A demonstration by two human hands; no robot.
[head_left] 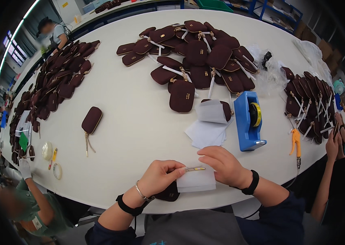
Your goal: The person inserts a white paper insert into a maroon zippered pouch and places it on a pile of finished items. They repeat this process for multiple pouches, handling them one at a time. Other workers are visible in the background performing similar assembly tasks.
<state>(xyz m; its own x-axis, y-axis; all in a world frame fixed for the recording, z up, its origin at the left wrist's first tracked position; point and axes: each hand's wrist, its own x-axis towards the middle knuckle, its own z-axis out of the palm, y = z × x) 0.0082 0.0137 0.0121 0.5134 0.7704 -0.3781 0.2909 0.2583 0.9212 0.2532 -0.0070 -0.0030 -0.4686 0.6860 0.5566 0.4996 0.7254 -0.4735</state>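
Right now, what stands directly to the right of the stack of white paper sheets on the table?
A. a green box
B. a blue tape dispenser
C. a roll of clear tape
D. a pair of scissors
B: the blue tape dispenser stands upright just right of the stack of white paper sheets, beyond the person's right hand.

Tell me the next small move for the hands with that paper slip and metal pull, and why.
Probably fold the white paper slip over the metal zipper pull. The left hand pinches the pull flat across the slip's top edge, the right hand rests on the slip, and the pull is bare, while the maroon pouch lies under the left hand.
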